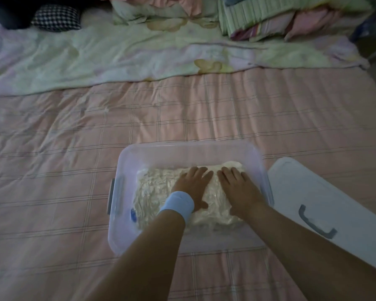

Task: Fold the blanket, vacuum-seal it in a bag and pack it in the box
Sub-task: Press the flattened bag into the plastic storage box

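Note:
A clear plastic storage box (126, 166) with a grey side handle sits on the bed in front of me. Inside it lies the cream blanket, wrinkled tight in its vacuum bag (154, 187), with a blue valve (133, 215) at the near left. Both hands lie flat on top of the bag, side by side, fingers straight. My left hand (193, 187), with a light blue wristband, presses the bag's middle. My right hand (240, 190) presses its right part.
The box's white lid (334, 205) with a grey handle lies flat on the bed just right of the box. A pink plaid sheet (74, 148) covers the bed. A pale floral quilt (117, 53) and folded bedding (269, 20) lie at the far side.

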Motion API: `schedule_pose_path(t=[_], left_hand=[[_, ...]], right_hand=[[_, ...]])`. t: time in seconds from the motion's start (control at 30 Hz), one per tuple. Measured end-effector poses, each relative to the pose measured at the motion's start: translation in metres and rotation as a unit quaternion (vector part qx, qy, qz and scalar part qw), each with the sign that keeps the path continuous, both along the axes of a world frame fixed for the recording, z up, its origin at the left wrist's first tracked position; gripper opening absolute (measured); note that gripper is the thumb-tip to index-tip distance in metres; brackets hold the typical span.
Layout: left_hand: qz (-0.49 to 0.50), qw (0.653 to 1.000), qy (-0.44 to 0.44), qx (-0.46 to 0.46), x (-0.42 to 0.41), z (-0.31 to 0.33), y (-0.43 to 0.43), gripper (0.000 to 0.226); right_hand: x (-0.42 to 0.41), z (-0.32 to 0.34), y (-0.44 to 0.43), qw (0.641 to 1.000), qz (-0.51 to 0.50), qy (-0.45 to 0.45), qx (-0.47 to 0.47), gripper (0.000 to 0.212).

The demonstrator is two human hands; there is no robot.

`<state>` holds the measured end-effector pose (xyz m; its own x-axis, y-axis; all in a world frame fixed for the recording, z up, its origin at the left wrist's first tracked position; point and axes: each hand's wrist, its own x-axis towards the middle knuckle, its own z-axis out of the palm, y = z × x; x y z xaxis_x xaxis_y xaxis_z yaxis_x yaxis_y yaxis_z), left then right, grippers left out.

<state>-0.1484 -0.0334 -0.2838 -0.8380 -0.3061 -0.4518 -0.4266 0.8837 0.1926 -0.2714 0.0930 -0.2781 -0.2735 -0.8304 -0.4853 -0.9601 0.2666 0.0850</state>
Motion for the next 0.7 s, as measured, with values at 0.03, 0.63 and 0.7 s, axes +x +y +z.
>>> schedule_pose_path(t=[0.03,0.63,0.7], left_hand=[[-0.007,1.0,-0.025,0.004,-0.006,-0.004,0.003,0.109],[-0.025,0.986,-0.136,-0.092,-0.031,-0.053,0.017,0.156],[-0.017,0.989,-0.133,-0.067,-0.03,-0.044,0.018,0.149]], right_hand=[[-0.001,-0.003,0.0,1.0,-0.005,-0.005,0.003,0.112],[-0.029,-0.042,-0.028,0.997,-0.062,-0.04,0.039,0.124],[-0.027,-0.037,-0.025,0.997,-0.048,-0.029,0.05,0.129]])
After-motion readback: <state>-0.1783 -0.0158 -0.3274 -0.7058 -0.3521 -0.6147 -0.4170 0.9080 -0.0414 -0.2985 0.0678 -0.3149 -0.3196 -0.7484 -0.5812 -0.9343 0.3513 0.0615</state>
